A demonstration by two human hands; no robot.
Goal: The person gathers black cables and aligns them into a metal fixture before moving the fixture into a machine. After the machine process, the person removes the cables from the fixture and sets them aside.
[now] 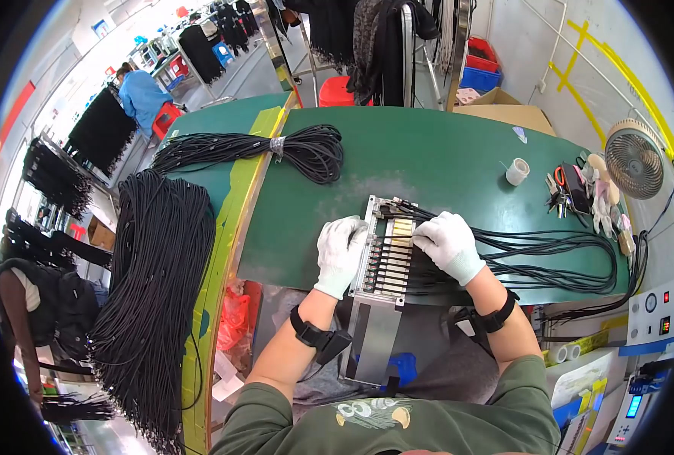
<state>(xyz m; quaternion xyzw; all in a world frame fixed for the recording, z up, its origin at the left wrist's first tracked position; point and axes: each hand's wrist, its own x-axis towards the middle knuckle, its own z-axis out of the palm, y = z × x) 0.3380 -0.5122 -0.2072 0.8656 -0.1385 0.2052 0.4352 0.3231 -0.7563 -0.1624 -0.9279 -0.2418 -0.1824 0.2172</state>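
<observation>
A metal fixture (367,265) with a row of slots lies at the near edge of the green table. Several black cable ends sit side by side across it, with gold-coloured strips at its upper part. My left hand (341,252), in a white glove, rests at the fixture's left edge with its fingers curled; what they grip is hidden. On the other side, my gloved right hand (451,246) pinches a thin black cable above the slots. The black cables (572,241) run from the fixture under my right hand and loop across the table to the right.
A tied black cable bundle (307,152) lies at the back left; a large hanging cable bundle (155,280) drapes beside the yellow-taped edge (223,288). To the right are a white tape roll (517,172), scissors (559,176) and a fan (634,159). A person in blue (141,98) sits farther off.
</observation>
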